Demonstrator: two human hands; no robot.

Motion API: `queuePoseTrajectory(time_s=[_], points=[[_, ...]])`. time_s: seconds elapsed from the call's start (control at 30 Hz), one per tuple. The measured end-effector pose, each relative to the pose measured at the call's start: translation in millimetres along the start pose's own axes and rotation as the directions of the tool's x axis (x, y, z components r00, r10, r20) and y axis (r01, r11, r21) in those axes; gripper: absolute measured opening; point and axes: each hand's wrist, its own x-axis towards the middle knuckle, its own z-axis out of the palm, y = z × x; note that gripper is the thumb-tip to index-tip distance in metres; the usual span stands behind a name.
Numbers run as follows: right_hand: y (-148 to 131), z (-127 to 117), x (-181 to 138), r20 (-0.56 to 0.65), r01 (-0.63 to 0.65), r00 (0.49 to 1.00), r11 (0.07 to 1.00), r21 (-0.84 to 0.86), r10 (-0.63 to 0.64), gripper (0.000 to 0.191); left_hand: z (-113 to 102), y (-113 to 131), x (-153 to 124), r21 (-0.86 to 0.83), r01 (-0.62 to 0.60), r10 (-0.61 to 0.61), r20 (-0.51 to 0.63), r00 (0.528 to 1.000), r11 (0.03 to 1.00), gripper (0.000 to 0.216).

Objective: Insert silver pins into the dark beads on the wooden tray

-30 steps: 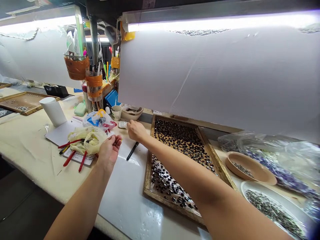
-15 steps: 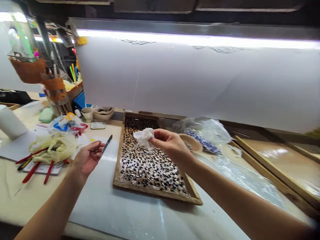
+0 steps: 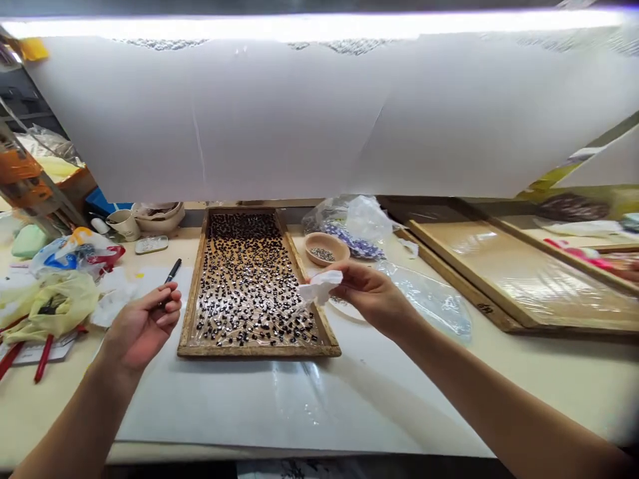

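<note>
My left hand (image 3: 147,322) is closed, its fingers curled round a black pen (image 3: 173,270) whose upper end points up and away. My right hand (image 3: 377,299) pinches a crumpled white tissue (image 3: 321,287) between thumb and fingers, over the right edge of a wooden-framed tray (image 3: 259,350). Small shiny black pieces (image 3: 244,273) are scattered across the tray, packed densely at its far end. Behind the right hand stands a round shallow bowl (image 3: 327,249) of small beads. A pale dish (image 3: 347,309) is partly hidden by that hand.
A clear plastic bag (image 3: 357,229) with purple-and-white pieces lies behind the bowl. Film-covered wooden frames (image 3: 539,273) are stacked at right. Plastic bags (image 3: 62,306), red-handled tools (image 3: 44,359), a cup (image 3: 124,226) and a small tin (image 3: 151,245) sit at left. A white panel (image 3: 299,126) rises behind.
The view has turned right, so the tray and bags appear further left. My right hand has moved with the tissue from above the tray's middle to its right edge. My left fingers look more curled.
</note>
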Motion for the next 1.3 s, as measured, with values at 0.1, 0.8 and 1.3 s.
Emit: queuePoseTrajectory(time_s=[0.1, 0.8, 1.3], points=[[4.2, -5.6, -4.5, 0.042, 0.041, 0.998, 0.999, -0.011, -0.041, 0.026, -11.2, 12.9, -0.4, -0.028, -0.046, 0.044, -0.063, 0.997, 0.999, 0.022], [-25.2, 62.2, 30.6, 0.523, 0.312, 0.788, 0.943, 0.116, -0.325, 0.009, 59.2, -39.1, 7.8, 0.382, 0.318, -0.445, 0.31, 0.84, 0.867, 0.018], [-29.7, 58.9, 7.4, 0.42, 0.314, 0.864, 0.949, -0.019, -0.278, 0.006, 54.0, -67.8, -13.9, 0.326, 0.232, -0.345, 0.348, 0.872, 0.916, 0.042]])
